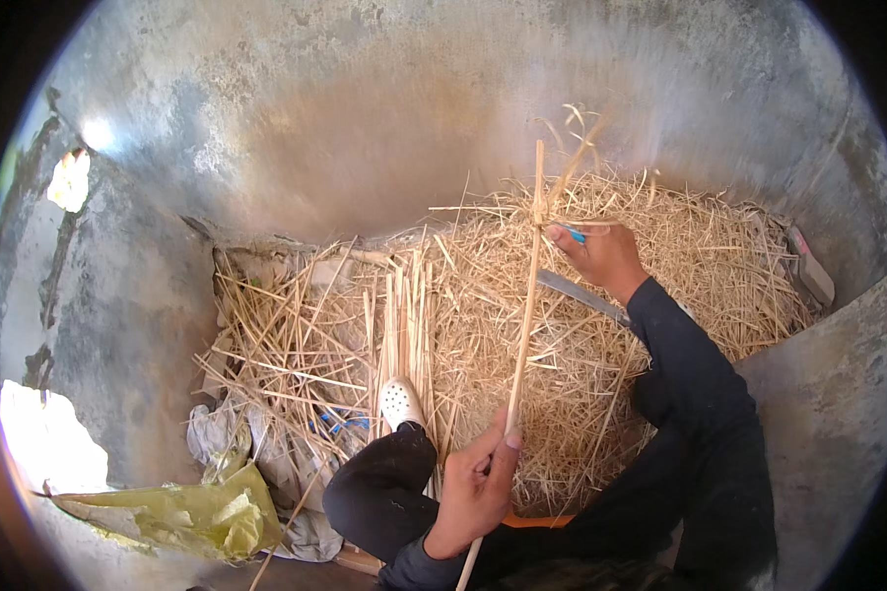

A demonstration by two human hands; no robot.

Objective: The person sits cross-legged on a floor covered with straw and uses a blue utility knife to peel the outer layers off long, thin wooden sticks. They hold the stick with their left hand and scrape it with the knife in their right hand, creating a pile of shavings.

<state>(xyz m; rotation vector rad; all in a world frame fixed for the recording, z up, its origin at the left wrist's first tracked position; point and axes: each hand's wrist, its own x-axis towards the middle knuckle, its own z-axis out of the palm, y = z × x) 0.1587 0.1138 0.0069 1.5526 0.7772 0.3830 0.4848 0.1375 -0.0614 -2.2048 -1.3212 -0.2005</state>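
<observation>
One strip, long, slim, pale tan, with wispy curls beside its tip, slants from six toward one o'clock. The left hand clasps it near six; the right hand, past two, is closed round something blue. Shavings spread at three.

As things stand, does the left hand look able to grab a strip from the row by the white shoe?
Probably not without letting go first: the left hand is closed on the long strip, and the white shoe overlaps the near end of the row of strips in this view.
</observation>
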